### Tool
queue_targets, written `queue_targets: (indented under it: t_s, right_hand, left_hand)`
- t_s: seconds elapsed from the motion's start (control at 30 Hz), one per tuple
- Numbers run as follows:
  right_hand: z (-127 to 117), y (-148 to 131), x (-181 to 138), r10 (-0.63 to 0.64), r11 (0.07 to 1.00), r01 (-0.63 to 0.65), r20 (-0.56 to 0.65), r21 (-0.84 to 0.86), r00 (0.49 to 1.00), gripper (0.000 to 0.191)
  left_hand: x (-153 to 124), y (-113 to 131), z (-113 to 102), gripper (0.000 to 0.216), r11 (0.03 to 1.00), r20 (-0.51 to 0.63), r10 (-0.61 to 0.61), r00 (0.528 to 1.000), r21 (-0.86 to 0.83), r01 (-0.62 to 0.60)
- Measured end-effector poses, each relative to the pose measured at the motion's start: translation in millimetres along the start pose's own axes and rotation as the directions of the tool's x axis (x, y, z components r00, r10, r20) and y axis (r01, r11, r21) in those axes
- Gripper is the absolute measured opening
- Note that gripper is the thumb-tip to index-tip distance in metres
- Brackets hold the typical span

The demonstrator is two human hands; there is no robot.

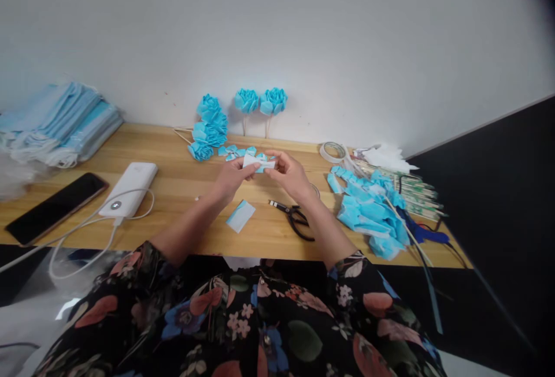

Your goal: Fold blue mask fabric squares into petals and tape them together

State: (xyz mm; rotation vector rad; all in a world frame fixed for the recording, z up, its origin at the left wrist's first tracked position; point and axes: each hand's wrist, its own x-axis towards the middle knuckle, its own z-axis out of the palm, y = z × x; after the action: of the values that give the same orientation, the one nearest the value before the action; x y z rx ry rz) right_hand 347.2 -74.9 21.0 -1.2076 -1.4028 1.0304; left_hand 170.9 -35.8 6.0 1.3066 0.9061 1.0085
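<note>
Between my two hands, above the middle of the desk, is a small white and blue piece of mask fabric point(255, 161). My left hand point(234, 176) pinches its left end, thumb on top. My right hand point(291, 174) grips the right end between thumb and fingers. Just behind my hands lie several small blue folded petals point(234, 151). A flat white and blue fabric piece point(241, 216) rests on the desk in front of them. Black-handled scissors point(295, 218) lie under my right forearm, partly hidden by it.
Blue fabric flowers point(210, 128) on sticks lie or lean by the wall. Stacked face masks point(65, 122), a phone point(56, 208) and a cabled power bank point(130, 189) sit left. To the right are a tape roll point(333, 151), blue fabric strips point(373, 209) and a blue-handled tool point(427, 235).
</note>
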Motion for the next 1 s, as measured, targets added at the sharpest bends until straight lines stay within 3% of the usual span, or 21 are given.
queue_targets:
  t_s: [0.1, 0.17, 0.3, 0.4, 0.53, 0.67, 0.8, 0.9, 1.0]
  right_hand:
    - [-3.3, 2.4, 3.2, 0.052, 0.99, -0.046, -0.04, 0.133, 0.998, 0.068]
    - [-7.4, 4.2, 5.7, 0.117, 0.973, -0.106, -0.041, 0.204, 0.992, 0.065]
    - [-9.9, 7.6, 12.7, 0.166, 0.972, -0.172, 0.048, 0.161, 0.985, 0.06]
    - [-5.1, 10.8, 17.8, 0.133, 0.988, -0.137, 0.057, 0.069, 0.99, 0.052]
    - [2.5, 17.6, 17.4, 0.039, 0.999, -0.04, -0.093, -0.003, 0.995, 0.033]
    - [5.1, 24.9, 10.8, -0.033, 0.999, 0.027, -0.172, -0.039, 0.985, 0.027]
    - [3.1, 28.7, 6.7, 0.028, 1.0, -0.025, -0.185, 0.018, 0.982, 0.038]
    - [0.2, 27.9, 5.8, 0.094, 0.985, -0.076, -0.109, 0.157, 0.99, 0.059]
    - [-1.4, 28.0, 5.9, 0.06, 0.981, -0.053, -0.033, 0.187, 0.998, 0.066]
  left_hand:
    - [9.7, -0.6, -0.6, 0.035, 0.998, -0.075, 0.058, 0.995, -0.024, -0.06]
    - [13.0, -0.6, -2.9, 0.034, 0.995, -0.086, 0.087, 0.992, -0.029, -0.09]
    - [11.1, -3.2, -5.3, 0.03, 0.994, -0.109, 0.105, 0.988, -0.013, -0.107]
    - [7.3, -7.2, -4.5, 0.027, 0.994, -0.057, 0.108, 0.993, 0.003, -0.108]
    - [5.7, -10.7, -3.5, 0.031, 0.991, 0.022, 0.131, 0.991, 0.002, -0.131]
    - [6.3, -12.9, -3.7, 0.032, 0.993, 0.06, 0.103, 0.993, 0.045, -0.105]
    - [6.7, -14.9, -5.3, 0.031, 0.996, 0.066, 0.053, 0.996, 0.061, -0.057]
    - [6.9, -15.1, -7.2, 0.032, 0.998, 0.031, 0.042, 0.999, 0.038, -0.043]
    - [6.9, -14.9, -7.9, 0.033, 0.997, -0.002, 0.064, 0.998, 0.031, -0.064]
